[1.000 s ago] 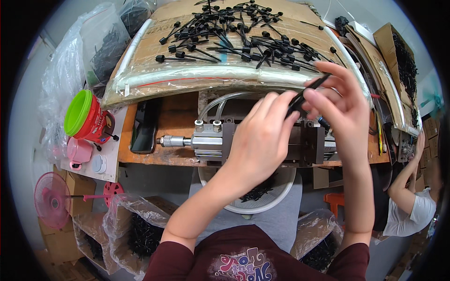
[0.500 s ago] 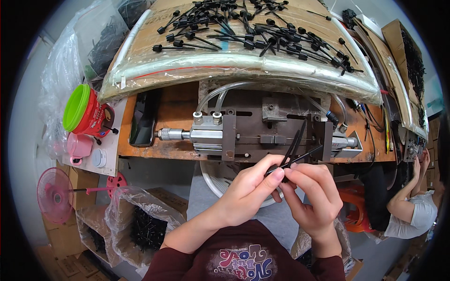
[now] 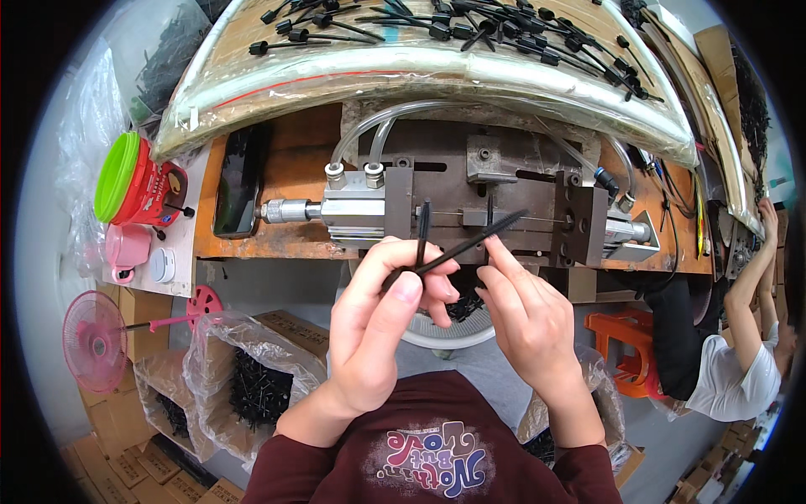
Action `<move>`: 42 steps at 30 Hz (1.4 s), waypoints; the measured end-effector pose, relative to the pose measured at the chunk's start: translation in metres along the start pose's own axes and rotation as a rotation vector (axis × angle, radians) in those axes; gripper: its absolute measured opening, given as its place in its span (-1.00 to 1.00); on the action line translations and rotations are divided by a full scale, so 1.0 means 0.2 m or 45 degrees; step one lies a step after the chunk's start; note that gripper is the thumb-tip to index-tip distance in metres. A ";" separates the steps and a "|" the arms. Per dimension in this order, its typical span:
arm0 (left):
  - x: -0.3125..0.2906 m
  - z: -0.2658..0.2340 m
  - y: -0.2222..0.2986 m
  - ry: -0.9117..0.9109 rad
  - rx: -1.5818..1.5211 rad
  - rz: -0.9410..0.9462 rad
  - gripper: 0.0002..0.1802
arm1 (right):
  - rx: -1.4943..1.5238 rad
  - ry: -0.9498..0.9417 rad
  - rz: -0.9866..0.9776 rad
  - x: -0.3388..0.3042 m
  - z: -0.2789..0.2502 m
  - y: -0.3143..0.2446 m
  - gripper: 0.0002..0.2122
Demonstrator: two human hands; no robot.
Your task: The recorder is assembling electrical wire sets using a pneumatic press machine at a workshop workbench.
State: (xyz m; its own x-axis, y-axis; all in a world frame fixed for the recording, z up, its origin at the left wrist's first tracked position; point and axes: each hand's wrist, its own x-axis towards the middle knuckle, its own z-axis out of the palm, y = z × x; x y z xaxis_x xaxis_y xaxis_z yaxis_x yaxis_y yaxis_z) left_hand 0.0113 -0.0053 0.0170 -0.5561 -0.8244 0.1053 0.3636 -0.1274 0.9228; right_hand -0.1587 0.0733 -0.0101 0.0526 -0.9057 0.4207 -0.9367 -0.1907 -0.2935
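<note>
My left hand (image 3: 369,323) is closed around the lower ends of two black sticks with rough, brush-like tips. One stick (image 3: 424,225) stands nearly upright; the other stick (image 3: 474,245) slants up to the right, across the front of my right fingertips. My right hand (image 3: 531,332) has its index finger and thumb brought together; a third thin black stick (image 3: 490,206) rises above the fingertip, its lower part hidden. Behind both hands lies a metal clamping fixture (image 3: 437,181) with a silver cylinder (image 3: 353,220) at the left.
A wrapped cardboard board (image 3: 336,88) bears many black capped sticks (image 3: 512,35). Clear hoses (image 3: 361,126) arch to the fixture. Below are a white basket (image 3: 457,340) and lined bags of black parts (image 3: 260,386). A phone (image 3: 238,189) lies left; a person (image 3: 735,361) works right.
My hands have moved apart, the left one leftward. The crossed sticks have separated: two stay with my left hand, one with my right. The whole view has shifted slightly.
</note>
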 end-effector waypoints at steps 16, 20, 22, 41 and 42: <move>0.00 0.01 -0.02 -0.101 0.300 0.056 -0.47 | 0.072 0.005 0.126 0.09 -0.07 -0.05 -0.70; -0.01 0.05 -0.02 -0.262 0.538 0.106 -0.45 | 0.380 0.318 0.050 0.05 -0.11 -0.14 -0.59; -0.02 0.09 -0.03 -0.401 0.522 0.069 -0.43 | 0.340 0.327 -0.022 0.07 -0.16 -0.16 -0.62; -0.02 0.05 0.05 -0.243 0.248 0.019 -0.40 | -0.160 -0.007 -0.047 0.03 0.00 -0.01 -0.73; -0.02 0.04 0.05 -0.228 0.258 0.028 -0.43 | -0.201 -0.036 -0.081 0.04 -0.01 -0.02 -0.72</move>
State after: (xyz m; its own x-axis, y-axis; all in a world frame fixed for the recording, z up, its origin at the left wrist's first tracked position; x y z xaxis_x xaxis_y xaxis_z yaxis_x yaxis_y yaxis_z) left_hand 0.0119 0.0017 0.0294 -0.6797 -0.7126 0.1735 0.2303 0.0173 0.9730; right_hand -0.1557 0.0671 -0.0033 0.1208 -0.9044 0.4091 -0.9739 -0.1879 -0.1277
